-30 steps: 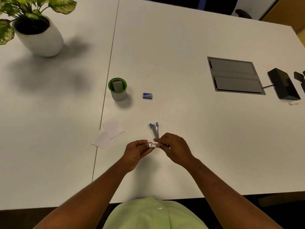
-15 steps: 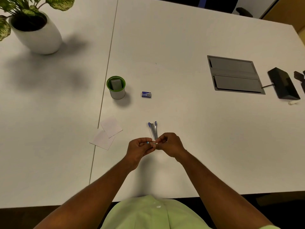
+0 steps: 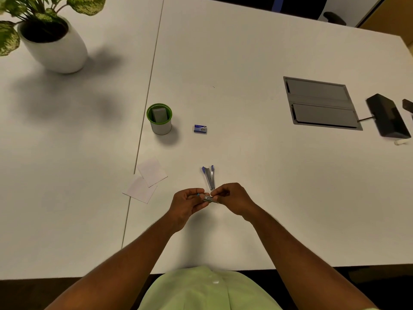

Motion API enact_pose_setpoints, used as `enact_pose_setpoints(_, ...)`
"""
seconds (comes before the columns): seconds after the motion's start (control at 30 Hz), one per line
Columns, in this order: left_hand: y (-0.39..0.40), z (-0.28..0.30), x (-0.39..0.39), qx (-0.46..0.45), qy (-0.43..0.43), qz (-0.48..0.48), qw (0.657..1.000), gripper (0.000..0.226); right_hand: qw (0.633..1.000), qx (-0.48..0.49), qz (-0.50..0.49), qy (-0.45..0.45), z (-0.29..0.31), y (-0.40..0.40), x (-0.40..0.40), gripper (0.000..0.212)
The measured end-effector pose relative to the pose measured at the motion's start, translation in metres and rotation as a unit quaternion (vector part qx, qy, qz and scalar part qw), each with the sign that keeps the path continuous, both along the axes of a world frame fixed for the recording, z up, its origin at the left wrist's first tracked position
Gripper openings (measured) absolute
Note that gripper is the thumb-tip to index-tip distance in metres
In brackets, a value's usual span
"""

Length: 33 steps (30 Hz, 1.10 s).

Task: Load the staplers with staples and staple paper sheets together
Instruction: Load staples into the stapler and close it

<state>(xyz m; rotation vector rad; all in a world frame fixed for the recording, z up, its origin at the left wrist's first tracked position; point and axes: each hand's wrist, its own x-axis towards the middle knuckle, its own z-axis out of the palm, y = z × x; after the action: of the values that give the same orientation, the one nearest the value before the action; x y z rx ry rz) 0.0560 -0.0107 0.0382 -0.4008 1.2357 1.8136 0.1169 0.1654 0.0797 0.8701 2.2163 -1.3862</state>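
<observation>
A small silver stapler (image 3: 209,198) is held between both hands just above the white table (image 3: 245,164). My left hand (image 3: 186,205) grips its left end, where a bit of blue-green shows. My right hand (image 3: 232,199) pinches its right end with curled fingers. A second small stapler (image 3: 210,176), silver with blue tips, lies opened in a V on the table just beyond my hands. A little blue staple box (image 3: 200,128) lies further back. Two white paper sheets (image 3: 146,180) overlap to the left.
A green-rimmed cup (image 3: 159,119) holding a grey block stands left of the staple box. A potted plant (image 3: 50,39) is at the far left. A grey cable hatch (image 3: 320,103) and a black device (image 3: 388,116) sit at the right. A table seam runs beside the papers.
Both hands stay together on the small stapler and have shifted only slightly. The silver part between the fingers shows a little more than half a second ago.
</observation>
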Motion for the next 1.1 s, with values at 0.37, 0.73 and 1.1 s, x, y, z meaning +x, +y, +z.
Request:
enact_pose_setpoints(0.37,-0.011,-0.007,-0.011,-0.007,-0.009,0.043,0.999,0.017,0.984,0.156,0.051,-0.062,0.000,0.024,0.008,0.016)
enact_pose_setpoints(0.73,-0.013,-0.010,-0.011,-0.052,0.017,0.036,0.998,0.015,0.995,0.024,-0.092,0.038,0.004,0.027,0.010,0.013)
enact_pose_setpoints(1.1,-0.007,-0.004,-0.007,-0.041,0.011,0.030,0.999,0.018,0.969,-0.182,-0.125,0.108,0.015,0.003,-0.004,0.022)
